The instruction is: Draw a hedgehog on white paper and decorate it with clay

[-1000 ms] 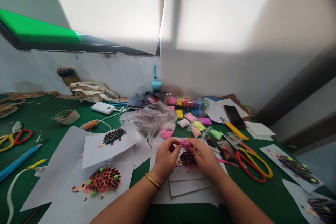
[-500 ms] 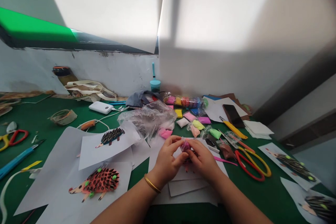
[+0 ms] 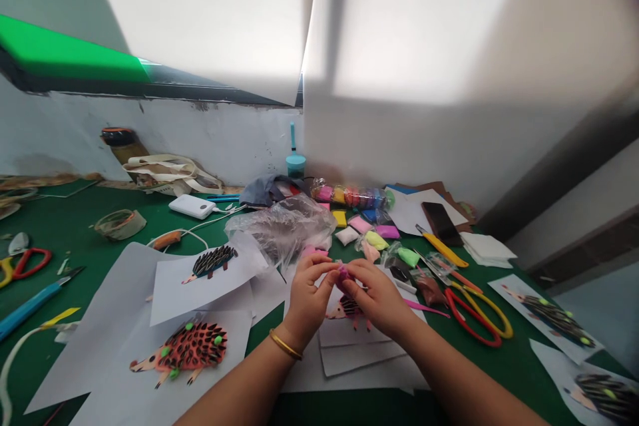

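Observation:
Between the fingertips of both hands is a small purple-pink packet of modelling clay (image 3: 343, 271) in clear wrap. My left hand (image 3: 312, 293) pinches it from the left, and my right hand (image 3: 374, 293) grips it from the right. Just below them, partly hidden by the right hand, lies a paper with a hedgehog picture (image 3: 341, 309) covered in dark spines. Several stacked white sheets (image 3: 359, 361) lie under it. A pink modelling tool (image 3: 426, 308) rests to the right of my right hand.
Bagged clay packets (image 3: 377, 239) and a crumpled plastic bag (image 3: 282, 226) lie beyond the hands. Red-and-yellow scissors (image 3: 476, 319), a yellow cutter (image 3: 444, 246) and a phone (image 3: 442, 223) are to the right. Finished-looking hedgehog sheets (image 3: 192, 349) spread leftward; a power bank (image 3: 192, 206) sits behind.
Both hands have shifted slightly left with the clay packet, and the fingers have changed their hold on it. More of the hedgehog picture beneath now shows.

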